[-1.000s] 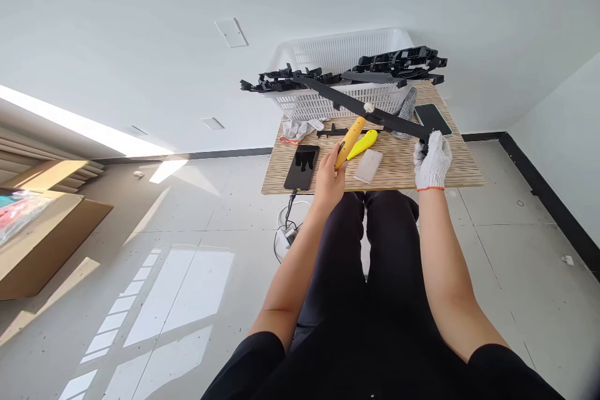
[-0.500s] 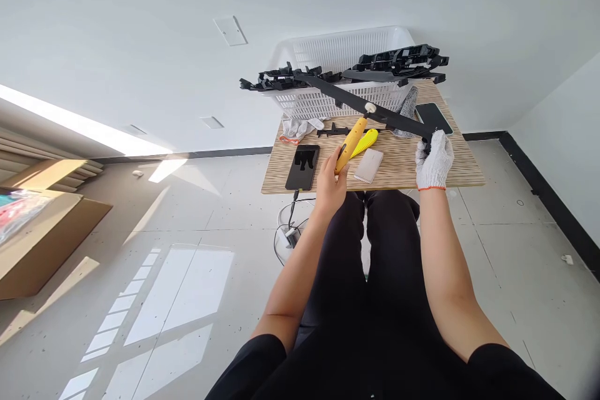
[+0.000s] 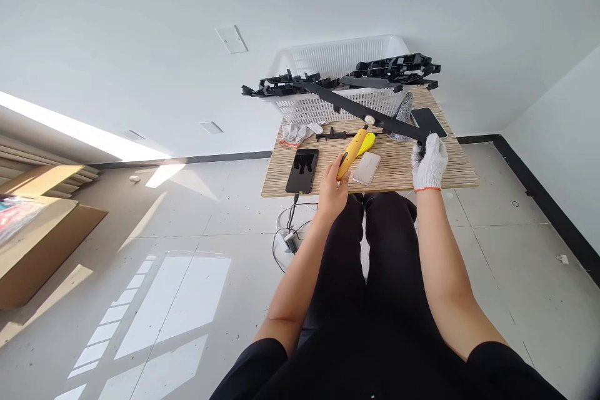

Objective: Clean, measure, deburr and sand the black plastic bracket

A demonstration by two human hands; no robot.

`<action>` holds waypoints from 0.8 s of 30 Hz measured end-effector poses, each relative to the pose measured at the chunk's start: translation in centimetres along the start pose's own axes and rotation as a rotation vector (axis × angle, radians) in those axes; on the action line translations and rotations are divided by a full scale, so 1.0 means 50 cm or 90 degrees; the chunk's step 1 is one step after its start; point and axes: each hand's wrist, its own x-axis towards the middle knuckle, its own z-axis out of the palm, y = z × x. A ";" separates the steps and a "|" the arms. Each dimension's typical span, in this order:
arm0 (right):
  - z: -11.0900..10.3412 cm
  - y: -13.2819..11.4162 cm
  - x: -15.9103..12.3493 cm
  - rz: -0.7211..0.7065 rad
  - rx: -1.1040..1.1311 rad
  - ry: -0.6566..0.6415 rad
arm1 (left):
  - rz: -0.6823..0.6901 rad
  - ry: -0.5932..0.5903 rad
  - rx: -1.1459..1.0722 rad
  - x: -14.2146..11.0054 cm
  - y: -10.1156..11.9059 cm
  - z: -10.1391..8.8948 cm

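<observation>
Bare left hand (image 3: 334, 186) gripping a yellow tool (image 3: 351, 155), gloved right hand (image 3: 429, 162) clutching a long black strip (image 3: 354, 107), white basket (image 3: 344, 106) behind on the bench (image 3: 391, 173).

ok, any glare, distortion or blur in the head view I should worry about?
Head view: hard sun streak on the wall, window glare on the floor, both at left; reflections on the left phone. Head view: wide-angle stretch near the edges, including the cardboard box. Head view: yellow tool and black strip show no obvious blur.
</observation>
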 end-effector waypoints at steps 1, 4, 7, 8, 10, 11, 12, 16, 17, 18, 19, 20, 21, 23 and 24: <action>0.000 0.000 0.000 0.002 0.001 -0.003 | -0.005 0.000 -0.005 0.000 -0.001 0.001; -0.001 0.000 -0.002 0.005 0.004 -0.017 | -0.023 -0.007 -0.035 0.002 -0.008 0.010; -0.002 0.000 -0.005 0.016 0.018 -0.022 | -0.032 -0.030 -0.083 0.006 -0.015 0.020; -0.002 -0.001 -0.007 0.024 0.020 -0.024 | -0.038 -0.041 -0.095 0.007 -0.015 0.023; -0.002 -0.006 -0.009 0.045 0.017 -0.032 | -0.058 -0.060 -0.102 0.010 -0.013 0.025; -0.003 -0.010 -0.011 0.057 0.013 -0.037 | -0.067 -0.067 -0.099 0.011 -0.009 0.025; -0.004 -0.016 -0.012 0.070 0.011 -0.041 | -0.074 -0.072 -0.096 0.013 -0.005 0.024; -0.013 -0.046 -0.025 0.141 0.006 -0.043 | -0.079 -0.084 -0.084 0.016 0.022 0.019; -0.016 -0.055 -0.031 0.157 0.003 -0.041 | -0.079 -0.087 -0.081 0.016 0.031 0.016; -0.020 -0.063 -0.038 0.170 0.000 -0.040 | -0.076 -0.089 -0.079 0.015 0.039 0.013; -0.022 -0.072 -0.047 0.180 -0.004 -0.041 | -0.072 -0.090 -0.078 0.014 0.048 0.009; -0.024 -0.080 -0.057 0.185 -0.007 -0.045 | -0.067 -0.089 -0.078 0.012 0.056 0.004; -0.025 -0.086 -0.068 0.186 -0.010 -0.052 | -0.060 -0.086 -0.078 0.010 0.064 -0.002; -0.025 -0.096 -0.087 0.179 -0.011 -0.070 | -0.046 -0.074 -0.079 0.006 0.077 -0.013; -0.023 -0.098 -0.095 0.172 -0.011 -0.085 | -0.040 -0.066 -0.079 0.005 0.082 -0.017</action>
